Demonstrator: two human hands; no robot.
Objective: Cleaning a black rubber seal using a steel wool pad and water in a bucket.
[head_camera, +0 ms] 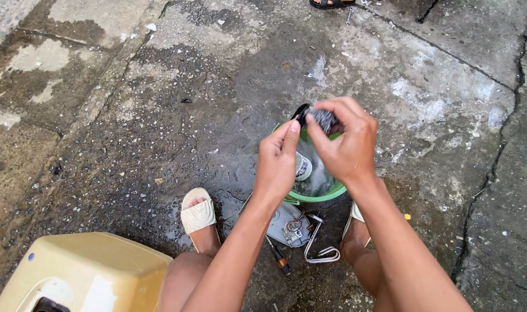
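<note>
Both hands meet over a green basin (333, 193) that stands on the wet concrete ground (217, 86), directly below them, probably so that any drip or dirt falls into it and not on the feet. The right hand (345, 144) curls its fingers and thumb around a small dark round part (320, 118), pinching it from the top and the far side. The left hand (278, 164) comes from the near side with the thumb and first finger pressed together, its fingertips touching the edge of the same part, as if to steady it or to pick at it. So the part is held in the air between the two hands, just above the far rim of the basin.

The part looks black and grey, with a ribbed or meshed surface that shines a little; I judge it is wet, but its exact kind is too small to tell. Inside the basin, under the left hand, stands a white cylinder (302, 166) in some clear liquid.

Nearer to the body than the hands, on the ground between the two sandals (198, 216), lie a flat white piece with a bent metal tube (316, 245) and a screwdriver (279, 259), in easy reach. A yellowish plastic container (84, 271) stands far to the left of the left hand.
</note>
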